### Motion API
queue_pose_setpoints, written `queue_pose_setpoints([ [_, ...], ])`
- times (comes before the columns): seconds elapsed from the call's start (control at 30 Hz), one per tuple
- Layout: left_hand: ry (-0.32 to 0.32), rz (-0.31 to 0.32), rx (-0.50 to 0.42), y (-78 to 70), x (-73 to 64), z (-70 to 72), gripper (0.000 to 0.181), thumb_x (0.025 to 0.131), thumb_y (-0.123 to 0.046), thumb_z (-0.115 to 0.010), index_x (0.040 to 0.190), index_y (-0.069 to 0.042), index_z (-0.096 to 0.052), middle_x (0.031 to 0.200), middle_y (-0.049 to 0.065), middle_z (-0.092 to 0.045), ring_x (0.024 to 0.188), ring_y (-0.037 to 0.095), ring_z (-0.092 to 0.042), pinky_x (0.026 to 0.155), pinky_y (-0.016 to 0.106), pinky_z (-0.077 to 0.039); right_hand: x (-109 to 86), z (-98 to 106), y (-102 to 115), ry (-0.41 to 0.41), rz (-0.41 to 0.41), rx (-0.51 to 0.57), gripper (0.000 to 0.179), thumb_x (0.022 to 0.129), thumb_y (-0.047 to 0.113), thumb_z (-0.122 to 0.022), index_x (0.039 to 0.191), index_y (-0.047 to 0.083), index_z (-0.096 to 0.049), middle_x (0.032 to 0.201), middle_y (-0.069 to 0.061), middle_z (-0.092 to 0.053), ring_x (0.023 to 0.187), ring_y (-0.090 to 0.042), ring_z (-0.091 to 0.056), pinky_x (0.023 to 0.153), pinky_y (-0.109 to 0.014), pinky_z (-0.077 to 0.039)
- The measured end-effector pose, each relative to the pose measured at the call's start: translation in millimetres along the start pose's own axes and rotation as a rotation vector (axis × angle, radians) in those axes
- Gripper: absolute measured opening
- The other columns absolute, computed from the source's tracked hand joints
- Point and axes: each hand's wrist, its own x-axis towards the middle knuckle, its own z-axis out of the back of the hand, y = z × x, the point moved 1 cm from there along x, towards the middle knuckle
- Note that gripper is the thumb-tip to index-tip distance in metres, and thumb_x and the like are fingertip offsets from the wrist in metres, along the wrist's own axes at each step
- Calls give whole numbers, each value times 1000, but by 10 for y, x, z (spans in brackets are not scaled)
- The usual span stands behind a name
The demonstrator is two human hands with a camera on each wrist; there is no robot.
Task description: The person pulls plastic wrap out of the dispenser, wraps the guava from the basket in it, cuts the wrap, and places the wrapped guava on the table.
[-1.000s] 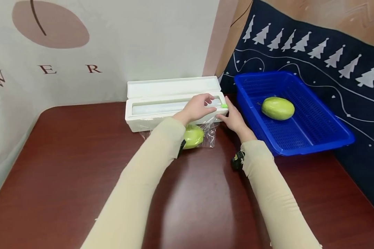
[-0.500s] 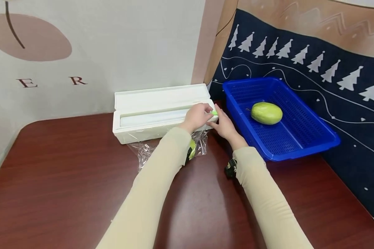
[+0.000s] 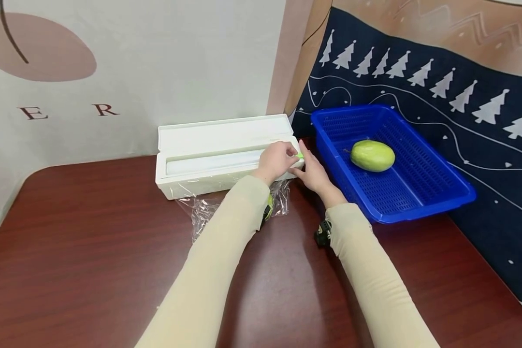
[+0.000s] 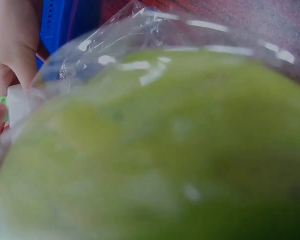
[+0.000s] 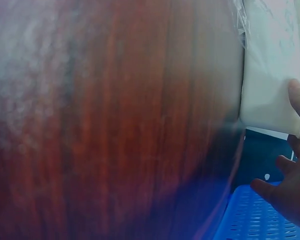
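A white cling film dispenser (image 3: 209,181) stands with its lid raised and the film roll (image 3: 213,162) showing inside. My left hand (image 3: 275,158) pinches the small green slide cutter (image 3: 300,155) at the box's right end. Against that same end rests my right hand (image 3: 314,176), thumb on the front and fingers extended along the side. Clear film (image 3: 201,212) hangs from the box's front onto the table. Under the film lies a yellow-green oval fruit (image 4: 165,135), filling the left wrist view; in the head view my left wrist mostly hides it.
A blue perforated basket (image 3: 422,212) stands right of the dispenser, close to my right hand, with another yellow-green oval fruit (image 3: 372,155) in it. Behind the brown table (image 3: 91,251) rise a pale wall cloth and a dark cloth with white trees.
My left thumb and fingers have closed onto the green cutter, where they were loosely curled apart from it. My right hand stays at the box's end. The head view has shifted slightly.
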Motion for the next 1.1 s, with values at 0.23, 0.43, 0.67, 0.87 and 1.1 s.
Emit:
queue_pose_setpoints([
  [0.23, 2, 13, 52, -30, -22, 34, 19, 92, -25, -59, 104, -12, -67, 109, 2, -68, 105, 18, -61, 87, 32, -49, 0, 17, 17, 5, -19, -52, 78, 89, 29, -63, 150, 14, -18, 150, -18, -31, 143, -33, -19, 113, -51, -24],
  [0.43, 2, 17, 72, -28, -36, 58, 19, 92, -24, -58, 104, -13, -68, 109, 2, -68, 107, 17, -60, 89, 31, -48, -3, 39, 25, 2, -8, -109, 78, 89, 30, -63, 150, 12, -19, 148, -18, -35, 142, -34, -21, 109, -59, -25],
  [0.67, 2, 31, 70, 4, -52, 50, 20, 92, -24, -58, 105, -12, -69, 109, 1, -69, 107, 17, -61, 90, 30, -48, -3, 24, 31, 21, -21, -126, 76, 91, 32, -60, 150, 13, -17, 147, -18, -36, 143, -33, -20, 109, -59, -24],
  [0.87, -9, 40, 75, 15, -75, 49, 21, 93, -23, -58, 106, -11, -69, 107, 1, -70, 106, 17, -61, 90, 31, -48, -16, 24, 42, 34, -33, -147, 76, 91, 33, -59, 150, 12, -16, 148, -18, -35, 143, -32, -19, 109, -59, -24],
  [1.1, -10, 16, 111, 22, -86, 75, 20, 92, -21, -58, 105, -10, -70, 107, 4, -69, 107, 19, -60, 91, 32, -48, -26, 54, 41, 54, -44, -149, 76, 92, 34, -57, 151, 13, -14, 149, -17, -33, 144, -32, -16, 110, -59, -21],
])
